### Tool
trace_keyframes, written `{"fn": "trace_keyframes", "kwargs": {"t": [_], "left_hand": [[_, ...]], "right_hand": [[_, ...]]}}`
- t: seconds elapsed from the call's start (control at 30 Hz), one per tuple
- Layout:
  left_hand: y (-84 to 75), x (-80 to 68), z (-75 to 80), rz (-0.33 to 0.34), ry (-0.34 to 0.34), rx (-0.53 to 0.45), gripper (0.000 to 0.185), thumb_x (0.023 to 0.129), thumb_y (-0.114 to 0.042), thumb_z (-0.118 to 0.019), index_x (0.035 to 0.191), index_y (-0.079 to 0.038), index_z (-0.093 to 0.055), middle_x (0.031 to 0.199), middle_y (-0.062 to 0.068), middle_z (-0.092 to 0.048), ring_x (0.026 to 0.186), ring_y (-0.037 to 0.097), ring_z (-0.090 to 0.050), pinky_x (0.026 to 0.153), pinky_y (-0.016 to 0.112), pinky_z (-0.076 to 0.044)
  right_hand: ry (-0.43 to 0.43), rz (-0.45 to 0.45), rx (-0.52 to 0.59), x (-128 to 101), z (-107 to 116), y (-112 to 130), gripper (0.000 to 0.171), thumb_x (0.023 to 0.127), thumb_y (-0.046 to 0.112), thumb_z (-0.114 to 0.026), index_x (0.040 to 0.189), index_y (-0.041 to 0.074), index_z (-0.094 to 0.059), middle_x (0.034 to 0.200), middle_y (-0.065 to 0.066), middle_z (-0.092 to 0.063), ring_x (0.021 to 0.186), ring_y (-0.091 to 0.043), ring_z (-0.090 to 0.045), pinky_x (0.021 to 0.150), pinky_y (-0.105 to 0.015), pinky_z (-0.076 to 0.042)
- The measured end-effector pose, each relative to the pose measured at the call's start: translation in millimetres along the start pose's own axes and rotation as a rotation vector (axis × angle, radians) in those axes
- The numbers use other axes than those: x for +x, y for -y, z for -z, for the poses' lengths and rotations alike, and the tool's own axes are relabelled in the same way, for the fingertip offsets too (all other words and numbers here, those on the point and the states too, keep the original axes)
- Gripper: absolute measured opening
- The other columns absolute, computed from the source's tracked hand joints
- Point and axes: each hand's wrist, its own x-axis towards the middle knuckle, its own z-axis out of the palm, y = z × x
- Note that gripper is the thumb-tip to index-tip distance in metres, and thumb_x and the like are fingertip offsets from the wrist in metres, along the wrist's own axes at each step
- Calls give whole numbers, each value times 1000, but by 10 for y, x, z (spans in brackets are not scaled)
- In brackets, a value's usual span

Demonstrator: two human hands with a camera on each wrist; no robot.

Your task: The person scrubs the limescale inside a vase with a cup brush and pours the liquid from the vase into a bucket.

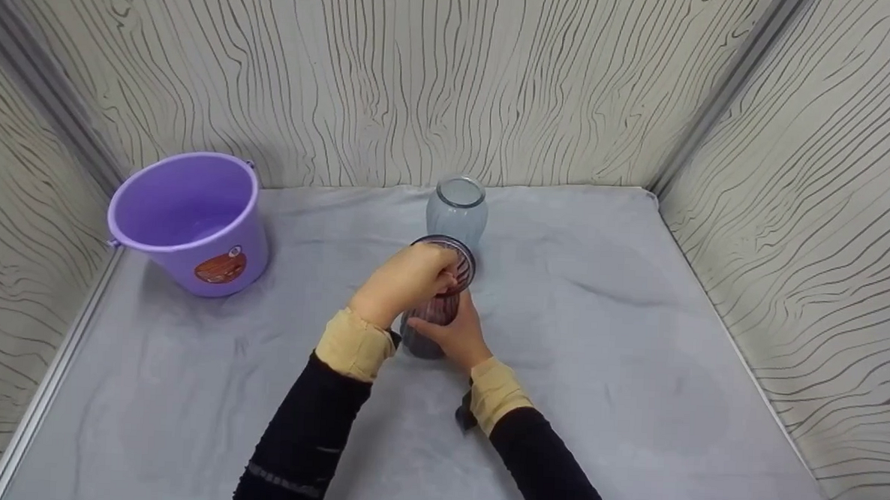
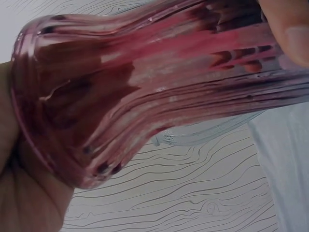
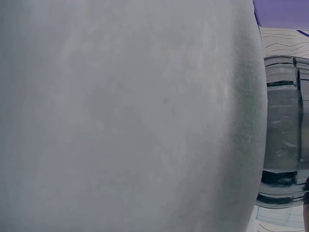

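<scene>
A purple ribbed glass vase [image 1: 433, 310] with a flared rim stands tilted on the grey cloth. My right hand [image 1: 462, 333] grips its body from the right, thumb across the near side. At the mouth, my left hand [image 1: 414, 275] is bent down with its fingers inside the rim. In the left wrist view the vase [image 2: 154, 82] fills the frame, and dark finger shapes show through the neck; I cannot tell whether they hold something. The vase's thick base [image 3: 282, 130] appears at the right edge of the right wrist view.
A light blue glass vase [image 1: 457, 219] stands just behind the purple one. On the left is a purple bucket [image 1: 223, 263] with an orange-brown label. Grey cloth [image 1: 598, 347] covers the table, and wood-grain patterned panels [image 1: 392, 75] enclose its back and sides.
</scene>
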Motion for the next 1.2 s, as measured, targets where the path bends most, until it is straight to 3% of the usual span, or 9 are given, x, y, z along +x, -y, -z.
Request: {"fn": "trace_keyframes", "kwargs": {"t": [0.13, 0.3, 0.4, 0.63, 0.97, 1.2], "left_hand": [[9, 2, -1, 7, 9, 19, 16, 95, -4, -67, 81, -4, -59, 75, 7, -60, 71, 22, -57, 68, 40, -51], [15, 2, -5, 14, 22, 14, 21, 99, -9, -65, 80, -5, -56, 73, 1, -51, 69, 18, -50, 66, 38, -47], [19, -2, -3, 7, 15, 7, 23, 99, -11, -65, 80, -6, -54, 73, 0, -49, 68, 17, -48, 66, 37, -45], [33, -3, 1, 0, -8, -15, 17, 98, -10, -67, 83, -5, -59, 79, 7, -63, 73, 22, -59, 70, 40, -52], [41, -7, -16, -16, -23, -27, 18, 93, -4, -70, 80, -5, -58, 77, 6, -61, 74, 20, -58, 70, 38, -52], [13, -4, -23, -3, -11, -13, 23, 95, -4, -68, 77, -6, -54, 73, 1, -51, 69, 17, -49, 65, 36, -47]], "right_hand": [[10, -11, 12, -45, 4, 127, 100, 80, 21, -86, 155, 1, -24, 154, -17, -41, 137, -29, -45, 115, -44, -35], [20, 4, 22, -142, 40, 376, 98, 81, 20, -86, 154, -3, -25, 153, -20, -42, 137, -30, -46, 114, -43, -37], [17, 23, 28, -153, 38, 388, 97, 82, 20, -86, 155, -3, -25, 154, -20, -41, 138, -30, -46, 115, -44, -36], [-1, 10, -19, 2, 6, -14, 107, 78, 38, -88, 158, 9, -23, 156, -9, -41, 136, -21, -46, 114, -40, -38], [-8, 39, 2, -2, -4, -7, 105, 77, 38, -89, 154, 4, -27, 153, -13, -42, 135, -25, -47, 112, -43, -39], [-15, 49, -6, -7, -13, -18, 103, 78, 31, -88, 155, 4, -26, 155, -13, -41, 138, -24, -44, 115, -42, -36]]}}
